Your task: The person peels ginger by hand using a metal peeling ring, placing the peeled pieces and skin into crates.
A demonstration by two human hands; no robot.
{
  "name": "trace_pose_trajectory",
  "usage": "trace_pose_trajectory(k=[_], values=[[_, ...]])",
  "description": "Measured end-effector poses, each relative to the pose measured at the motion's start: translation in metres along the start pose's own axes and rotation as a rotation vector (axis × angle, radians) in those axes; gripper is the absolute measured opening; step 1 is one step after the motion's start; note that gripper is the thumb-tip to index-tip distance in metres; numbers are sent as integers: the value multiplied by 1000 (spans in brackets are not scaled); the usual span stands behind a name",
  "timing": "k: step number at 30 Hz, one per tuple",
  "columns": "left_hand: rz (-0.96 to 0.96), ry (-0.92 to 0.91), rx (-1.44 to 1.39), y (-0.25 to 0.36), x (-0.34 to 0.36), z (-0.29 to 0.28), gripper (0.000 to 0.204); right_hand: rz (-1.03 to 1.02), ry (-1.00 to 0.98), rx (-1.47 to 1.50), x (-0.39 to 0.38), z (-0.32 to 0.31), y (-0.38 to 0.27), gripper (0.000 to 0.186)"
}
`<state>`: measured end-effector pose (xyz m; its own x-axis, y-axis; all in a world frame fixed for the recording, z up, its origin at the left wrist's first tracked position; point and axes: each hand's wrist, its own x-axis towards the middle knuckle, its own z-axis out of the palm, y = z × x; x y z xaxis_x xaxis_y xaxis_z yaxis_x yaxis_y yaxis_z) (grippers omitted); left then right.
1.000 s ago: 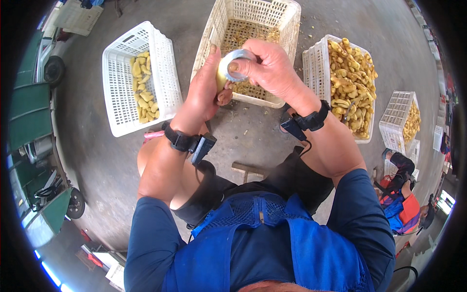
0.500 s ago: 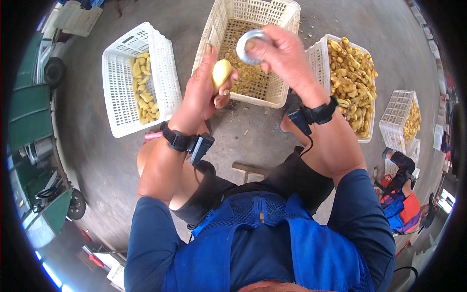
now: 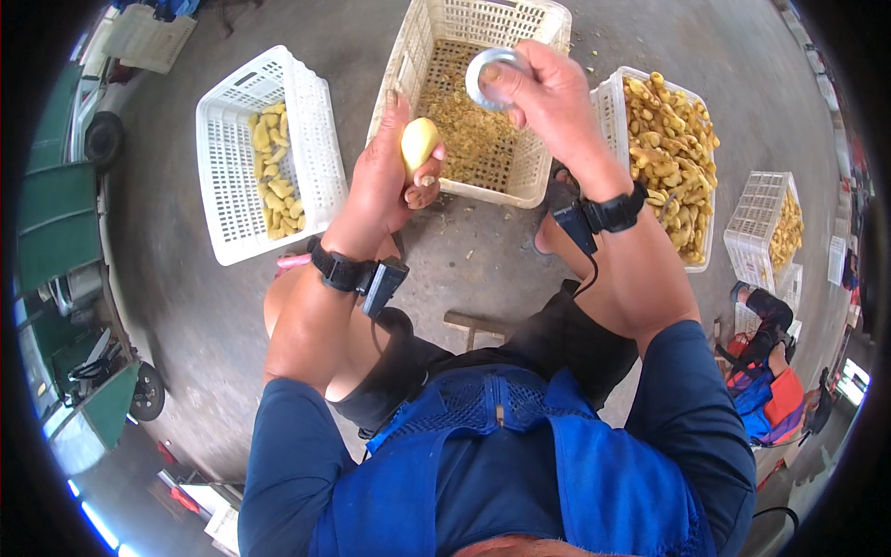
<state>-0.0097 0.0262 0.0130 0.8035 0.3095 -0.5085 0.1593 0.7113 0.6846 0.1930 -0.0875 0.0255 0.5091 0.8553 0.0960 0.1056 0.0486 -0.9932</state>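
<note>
My left hand [image 3: 379, 172] is closed round a smooth, pale yellow tuber [image 3: 419, 141], its thumb pointing up beside it. In my right hand [image 3: 560, 104], thumb and fingers pinch a shiny round metal ring [image 3: 475, 78], slightly blurred. The ring is apart from the tuber, up and to its right. Below both hands stands a white plastic crate [image 3: 510, 196] with yellowish peel scraps [image 3: 464, 125] over its slotted bottom. Part of the crate is hidden by my hands.
To the left, a white crate [image 3: 318, 139] holds pale yellow tubers [image 3: 278, 197]. A crate [image 3: 608, 121] at right is heaped with knobby brownish-yellow tubers [image 3: 670, 167]. Farther right stand another filled crate [image 3: 754, 223] and a seated person [image 3: 770, 399]. A green vehicle [image 3: 58, 218] lines the left side.
My right hand and the metal ring have risen slightly and shifted right, away from the tuber. My left hand with the tuber has barely moved.
</note>
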Motion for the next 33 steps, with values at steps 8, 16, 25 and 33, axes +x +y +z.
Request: trace_pose_trajectory(k=[8,16,25,33], values=[[10,35,-92,-3,5,1,71,55,-139,24,-17,25,-2,24],[-3,98,27,-2,-3,13,68,-117,-246,-106,-12,22,4,18],[-70,-13,34,5,-7,6,80,32,-108,47,-9,13,-10,23],[5,-126,101,2,-9,-2,81,113,-122,48,-5,15,-4,26]])
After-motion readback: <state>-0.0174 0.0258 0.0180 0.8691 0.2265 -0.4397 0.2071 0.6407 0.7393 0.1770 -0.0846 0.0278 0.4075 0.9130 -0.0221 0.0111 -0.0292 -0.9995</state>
